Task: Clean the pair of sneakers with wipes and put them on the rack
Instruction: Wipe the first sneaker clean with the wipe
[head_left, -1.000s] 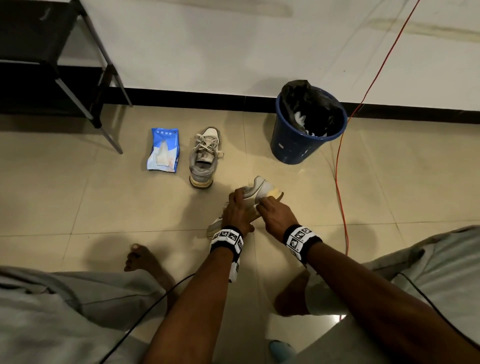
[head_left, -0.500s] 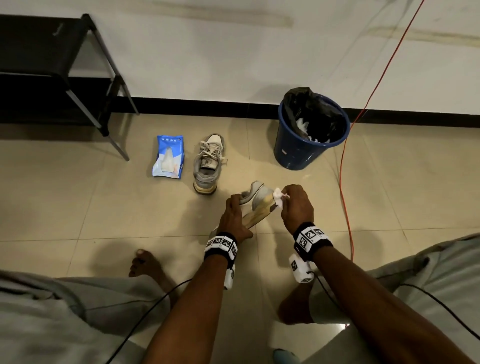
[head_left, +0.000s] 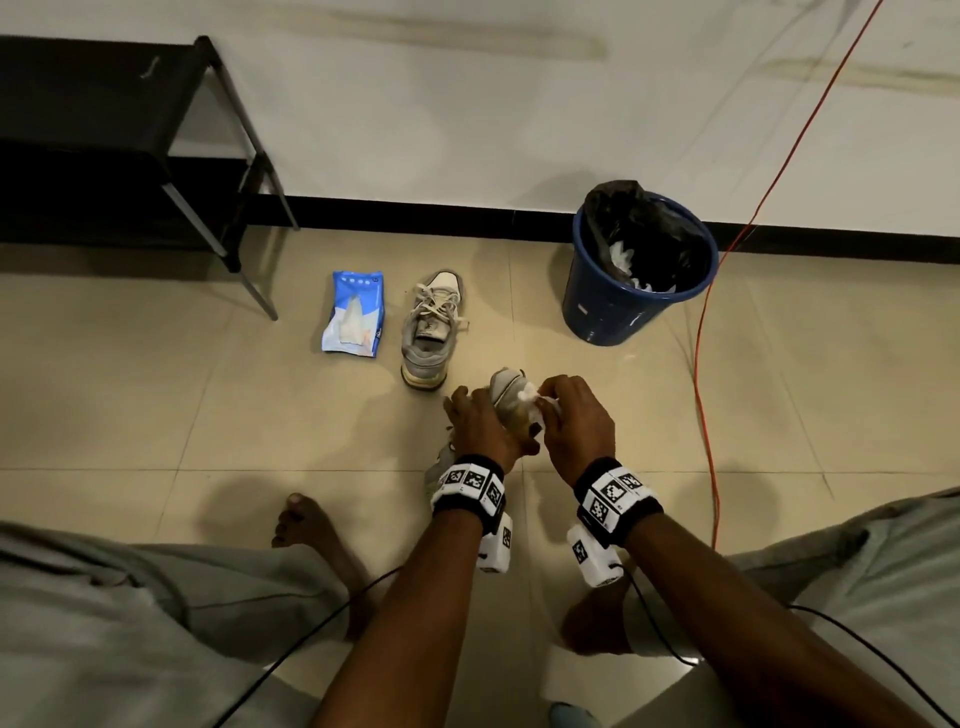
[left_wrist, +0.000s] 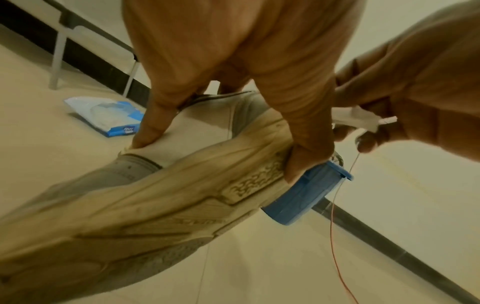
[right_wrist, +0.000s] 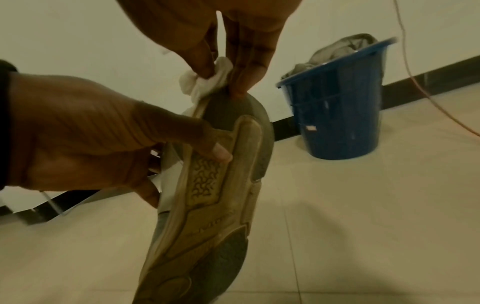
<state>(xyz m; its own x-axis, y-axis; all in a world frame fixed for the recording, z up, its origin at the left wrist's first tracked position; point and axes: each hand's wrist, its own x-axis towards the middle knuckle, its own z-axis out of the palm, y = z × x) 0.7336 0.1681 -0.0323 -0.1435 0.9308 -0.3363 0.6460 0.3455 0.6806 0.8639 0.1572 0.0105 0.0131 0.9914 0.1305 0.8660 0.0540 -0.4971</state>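
blue bin (head_left: 613, 312) lined black, wipes (head_left: 621, 255) inside

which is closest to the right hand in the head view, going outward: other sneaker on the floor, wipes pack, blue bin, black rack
From the right hand:
1. Other sneaker, on the floor just ahead and left.
2. Blue bin, ahead by the wall.
3. Wipes pack, left of that sneaker.
4. Black rack, far left against the wall.
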